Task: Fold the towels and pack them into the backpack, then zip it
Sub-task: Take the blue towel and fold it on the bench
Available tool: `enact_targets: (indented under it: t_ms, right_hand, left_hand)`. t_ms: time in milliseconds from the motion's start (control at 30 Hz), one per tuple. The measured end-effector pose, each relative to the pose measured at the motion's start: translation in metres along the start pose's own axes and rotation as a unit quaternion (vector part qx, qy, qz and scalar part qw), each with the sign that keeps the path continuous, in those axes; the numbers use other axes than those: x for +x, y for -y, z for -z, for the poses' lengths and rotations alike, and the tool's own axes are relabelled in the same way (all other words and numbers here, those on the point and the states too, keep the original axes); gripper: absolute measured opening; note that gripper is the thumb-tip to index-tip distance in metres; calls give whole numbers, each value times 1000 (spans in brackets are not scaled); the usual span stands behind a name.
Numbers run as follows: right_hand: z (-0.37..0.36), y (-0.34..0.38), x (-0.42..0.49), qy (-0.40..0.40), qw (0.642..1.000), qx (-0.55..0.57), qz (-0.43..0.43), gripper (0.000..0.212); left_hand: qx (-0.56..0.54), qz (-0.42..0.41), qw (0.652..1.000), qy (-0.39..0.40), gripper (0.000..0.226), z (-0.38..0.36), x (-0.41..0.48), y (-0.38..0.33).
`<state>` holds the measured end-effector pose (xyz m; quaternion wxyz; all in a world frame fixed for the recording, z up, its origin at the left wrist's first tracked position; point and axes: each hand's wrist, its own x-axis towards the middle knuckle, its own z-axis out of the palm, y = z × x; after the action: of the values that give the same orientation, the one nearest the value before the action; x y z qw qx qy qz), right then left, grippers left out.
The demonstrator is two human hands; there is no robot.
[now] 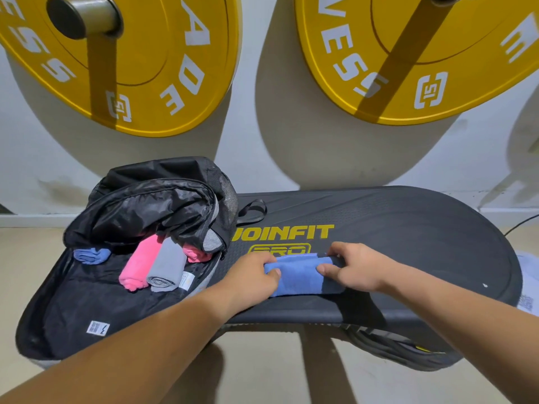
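We had both hands, left (256,272) and right (354,268), closed on a rolled blue cloth towel (300,275) on the black tabletop (423,237); rolled pink (138,265) and grey (167,266) towels lay inside the open, unzipped black backpack (140,205).

Soft matt cloth is seen in the blue towel (300,275); shiny crinkled nylon lines the backpack (140,211); the platform (408,237) looks textured matt plastic.
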<state>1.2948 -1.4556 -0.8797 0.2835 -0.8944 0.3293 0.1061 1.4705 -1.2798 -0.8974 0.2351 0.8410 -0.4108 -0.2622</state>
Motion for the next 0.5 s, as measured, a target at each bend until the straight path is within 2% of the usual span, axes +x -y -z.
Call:
enact_targets:
  t_ms: [67,133,233,333,433,500]
  right_hand:
    - [-7,-3,3,-20,999,-35,-13,34]
    - [-11,-3,7,-35,999,-22,-17,34]
    - [-15,-2,12,-55,998,35,-14,33]
    - [-17,1,17,-61,996,62,13,28]
    - [-17,2,22,-47,998,33,32,29]
    - [-13,3,23,-21,999,1,46,34]
  left_hand:
    - [65,-52,995,-53,26,-3,2,-2]
    - [72,-77,994,-30,34,-7,6,-3]
    - [66,-59,996,7,36,-10,11,-4]
    - [59,-56,997,11,34,-5,13,-8]
    - [-15,-20,999,24,32,1,17,-8]
    - [-90,24,995,46,43,5,18,-6]
